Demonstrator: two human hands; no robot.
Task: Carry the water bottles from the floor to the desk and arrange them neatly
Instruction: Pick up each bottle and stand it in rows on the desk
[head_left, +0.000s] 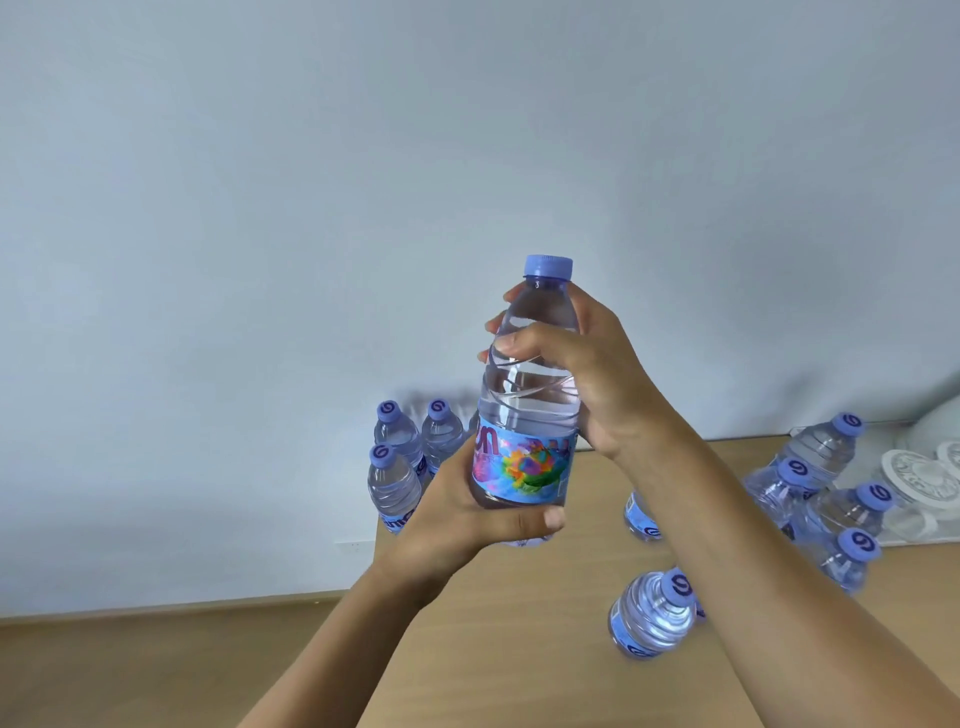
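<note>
The held bottle (527, 395) stands upright in mid-air above the desk (519, 649), in front of the pale wall (260, 208), gripped by both hands. The right hand (582, 374) wraps the clear upper body just below the blue cap (548, 267), fingers curled round the far side and thumb across the near side. The left hand (467, 514) cups the lower end, thumb lying across the front beneath the multicoloured label (522, 464). Three bottles (395, 467) stand upright together at the desk's far left corner. One bottle (655, 613) stands alone on the near right of the desk. A cluster of bottles (826, 499) occupies the right edge, beside white round objects (919, 483) that are too blurred to identify.
</note>
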